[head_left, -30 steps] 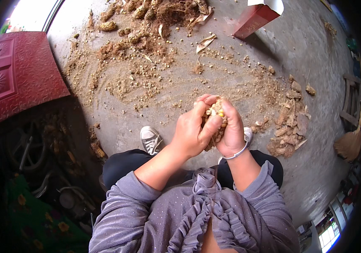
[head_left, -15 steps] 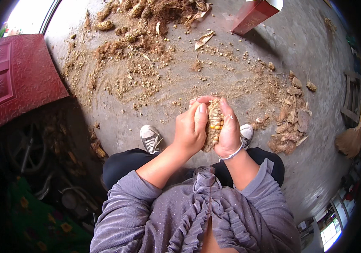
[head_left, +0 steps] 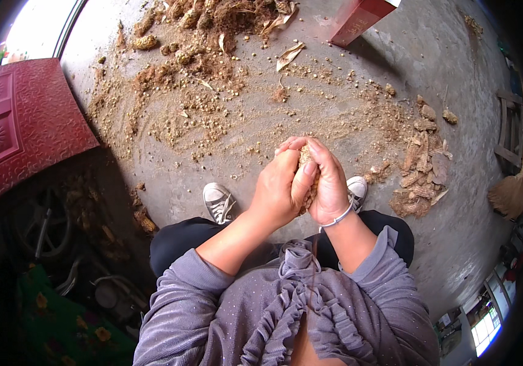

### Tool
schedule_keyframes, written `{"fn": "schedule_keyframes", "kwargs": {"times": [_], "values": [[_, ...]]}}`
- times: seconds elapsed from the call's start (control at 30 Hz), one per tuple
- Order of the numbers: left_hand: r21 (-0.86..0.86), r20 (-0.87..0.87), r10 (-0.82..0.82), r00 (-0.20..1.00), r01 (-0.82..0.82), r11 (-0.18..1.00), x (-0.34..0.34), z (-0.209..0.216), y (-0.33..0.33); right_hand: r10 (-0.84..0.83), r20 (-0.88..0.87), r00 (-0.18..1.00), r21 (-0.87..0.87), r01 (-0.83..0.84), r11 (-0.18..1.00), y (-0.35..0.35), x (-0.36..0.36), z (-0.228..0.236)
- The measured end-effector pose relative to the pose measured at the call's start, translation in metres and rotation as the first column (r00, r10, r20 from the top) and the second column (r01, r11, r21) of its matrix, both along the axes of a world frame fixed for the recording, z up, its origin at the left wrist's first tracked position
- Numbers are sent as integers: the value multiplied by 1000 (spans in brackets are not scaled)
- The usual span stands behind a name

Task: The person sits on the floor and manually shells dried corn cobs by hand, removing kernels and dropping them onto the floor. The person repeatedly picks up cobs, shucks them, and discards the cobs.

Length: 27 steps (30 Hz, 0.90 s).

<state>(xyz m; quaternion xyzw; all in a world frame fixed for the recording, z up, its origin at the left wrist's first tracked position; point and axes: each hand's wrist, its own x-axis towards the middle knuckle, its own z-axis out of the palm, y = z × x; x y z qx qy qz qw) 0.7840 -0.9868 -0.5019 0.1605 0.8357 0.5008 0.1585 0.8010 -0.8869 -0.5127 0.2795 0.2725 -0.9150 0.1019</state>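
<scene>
Between my two hands is a corn cob (head_left: 305, 156), mostly covered by the fingers; only its tip and thin strips of its side show. My left hand (head_left: 278, 183) wraps it from the left, the thumb lying across its front. From the right my right hand (head_left: 328, 185) cups the same cob, fingers curled over its far end and a bracelet on the wrist. Both hands are held in front of my knees, above the concrete floor (head_left: 243, 201). How many kernels are still on the cob is hidden.
Loose kernels and chaff (head_left: 212, 125) are strewn over the floor ahead. Corn cobs and brown silk (head_left: 212, 18) are heaped farther off. Bare cob pieces (head_left: 419, 177) lie at the right, near a broom (head_left: 508, 195). A red box (head_left: 359, 21) stands at the far side; a red door panel (head_left: 36, 122) is at left.
My left thumb has come down across the front of the cob, and the hands have closed tighter around it. The yellow kernels visible before are now covered.
</scene>
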Motion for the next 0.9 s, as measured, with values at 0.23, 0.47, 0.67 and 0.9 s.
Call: {"fn": "schedule_keyframes", "kwargs": {"times": [0.23, 0.47, 0.67, 0.9], "values": [[138, 59, 206, 977, -212, 967, 4, -1, 6, -2, -8, 1000, 14, 2, 1000, 0, 0, 2], [394, 427, 296, 854, -471, 789, 1, 0, 8, -9, -122, 993, -512, -55, 857, 10, -10, 4], [469, 663, 271, 698, -670, 576, -2, 10, 11, -104, -29, 994, -596, 66, 800, 10, -15, 1], [395, 887, 97, 452, -850, 350, -21, 32, -1, -166, 56, 984, -620, 165, 767, 8, -19, 13]]}}
